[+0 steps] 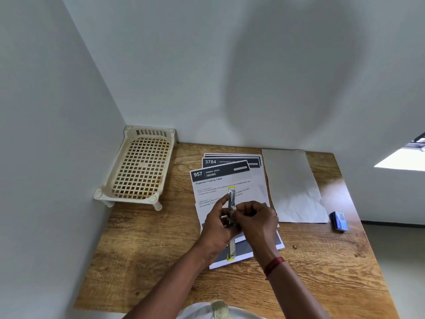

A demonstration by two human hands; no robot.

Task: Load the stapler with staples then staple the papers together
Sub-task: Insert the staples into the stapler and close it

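Loading seems in hand: the left hand [218, 229] grips the opened stapler [231, 196] over the papers [220, 180], the right hand [255, 222] pinches its rail, and seating staples squarely comes next.

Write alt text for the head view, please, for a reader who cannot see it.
The left hand and right hand hold an opened stapler over printed papers on a wooden table. A cream tray stands at left; a blank sheet and small blue box lie at right.

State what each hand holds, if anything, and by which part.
Both hold the opened stapler near its middle: the left hand grips its side, and the right hand pinches the metal track.
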